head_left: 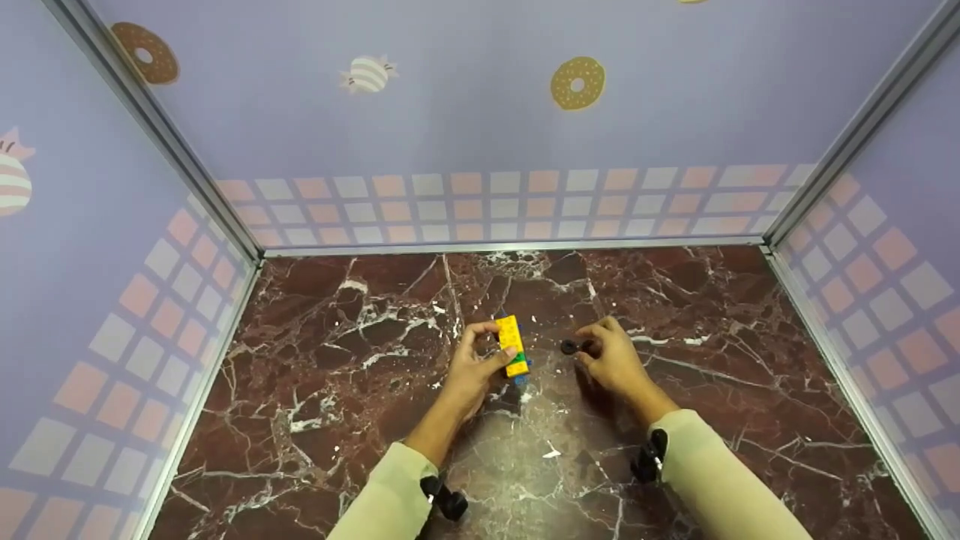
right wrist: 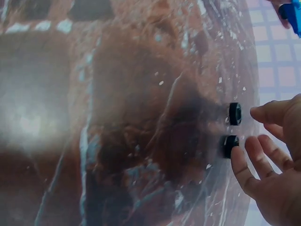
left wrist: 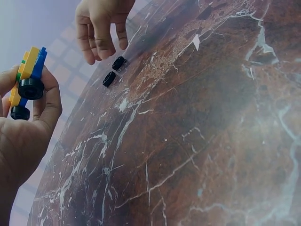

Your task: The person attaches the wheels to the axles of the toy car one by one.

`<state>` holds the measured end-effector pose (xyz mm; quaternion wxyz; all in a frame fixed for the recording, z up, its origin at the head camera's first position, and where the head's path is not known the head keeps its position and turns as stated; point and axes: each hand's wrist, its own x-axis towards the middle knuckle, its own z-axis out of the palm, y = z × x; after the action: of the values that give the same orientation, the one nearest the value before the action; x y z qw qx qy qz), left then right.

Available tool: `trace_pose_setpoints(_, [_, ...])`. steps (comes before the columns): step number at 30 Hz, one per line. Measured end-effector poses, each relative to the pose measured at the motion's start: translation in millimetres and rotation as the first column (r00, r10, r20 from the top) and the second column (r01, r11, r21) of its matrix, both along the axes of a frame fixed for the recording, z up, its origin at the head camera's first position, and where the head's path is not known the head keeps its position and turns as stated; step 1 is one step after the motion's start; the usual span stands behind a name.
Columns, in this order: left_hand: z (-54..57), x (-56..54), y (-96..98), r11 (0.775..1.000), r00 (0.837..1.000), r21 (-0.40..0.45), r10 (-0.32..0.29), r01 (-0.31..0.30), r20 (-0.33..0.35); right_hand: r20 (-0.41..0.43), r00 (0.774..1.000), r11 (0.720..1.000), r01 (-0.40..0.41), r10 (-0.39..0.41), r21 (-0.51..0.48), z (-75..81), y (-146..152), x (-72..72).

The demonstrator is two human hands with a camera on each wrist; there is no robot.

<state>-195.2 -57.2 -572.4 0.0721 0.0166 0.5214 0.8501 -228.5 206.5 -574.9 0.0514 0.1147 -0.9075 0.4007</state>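
My left hand [head_left: 471, 373] grips a toy car [head_left: 510, 341] built of yellow, green and blue bricks, thumb on one side and fingers on the other. Black wheels show on the car [left wrist: 32, 70] in the left wrist view, on the side turned to that camera. Two small black wheels [right wrist: 235, 114] stand close together on the tabletop. Just over them is my right hand [right wrist: 277, 160], its fingers loosely bent and a gap showing between thumb and fingers. In the left wrist view the right hand's fingertips [left wrist: 106, 52] hang just above the wheels, pinching nothing.
A dark red marbled tabletop [head_left: 360, 435] with white veins lies under both hands. Lilac panels [head_left: 465, 112] printed with sweets and checks enclose it at the back and sides, with metal strips [head_left: 510, 247] along the edges. Black straps [head_left: 651, 456] sit on both wrists.
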Motion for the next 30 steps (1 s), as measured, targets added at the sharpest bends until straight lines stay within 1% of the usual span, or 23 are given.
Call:
trace_pose_setpoints(4, [0.0,0.2,-0.5,1.0,1.0,0.006,-0.001,0.001,0.002,-0.058,0.998,0.997,0.006,-0.001,0.081,-6.8,4,-0.8])
trace_pose_setpoints(6, [-0.3,0.5,-0.8,1.0,1.0,0.004,-0.003,0.003,-0.007,-0.083,0.997,0.996,0.001,0.007,0.091,-14.0,8,-2.5])
trace_pose_setpoints(9, [-1.0,0.9,-1.3,1.0,1.0,-0.007,0.0,0.0,-0.018,-0.129,0.992,0.996,-0.003,0.015,0.091,-40.4,17,-12.5])
trace_pose_setpoints(13, [-1.3,1.0,-1.9,1.0,1.0,-0.02,0.009,-0.009,-0.024,-0.188,0.981,0.989,-0.016,0.044,0.148,-81.7,32,-30.2])
trace_pose_setpoints(15, [-1.2,0.8,-2.1,1.0,1.0,-0.022,0.011,-0.012,-0.027,-0.196,0.979,0.983,-0.022,0.059,0.184,-92.7,37,-35.3])
trace_pose_setpoints(17, [-1.5,0.7,-2.4,1.0,1.0,-0.027,0.013,-0.014,-0.023,-0.208,0.976,0.977,-0.021,0.067,0.214,-99.6,40,-39.6])
trace_pose_setpoints(19, [-2.1,0.6,-2.4,0.999,1.0,-0.032,0.013,-0.014,-0.022,-0.202,0.977,0.974,-0.015,0.062,0.226,-102.1,42,-41.5])
trace_pose_setpoints(22, [-2.7,0.5,-2.3,0.999,1.0,-0.038,0.013,-0.013,-0.013,-0.195,0.979,0.973,-0.003,0.049,0.229,-100.0,41,-40.3])
trace_pose_setpoints(25, [-2.3,0.4,-1.7,0.999,1.0,-0.036,0.015,-0.016,-0.008,-0.207,0.978,0.982,0.006,0.034,0.189,-94.6,39,-35.8])
trace_pose_setpoints(27, [-1.6,0.6,-1.3,0.999,1.0,-0.033,0.017,-0.018,-0.007,-0.183,0.983,0.988,0.003,0.026,0.155,-73.0,33,-25.2])
trace_pose_setpoints(28, [-0.8,0.9,-1.1,0.999,1.0,-0.03,0.017,-0.017,-0.006,-0.188,0.982,0.991,0.004,0.022,0.136,-71.5,32,-24.4])
trace_pose_setpoints(30, [-0.3,1.1,-0.7,1.0,1.0,-0.022,0.016,-0.016,-0.003,-0.15,0.989,0.994,0.011,0.006,0.113,-47.8,24,-14.3])
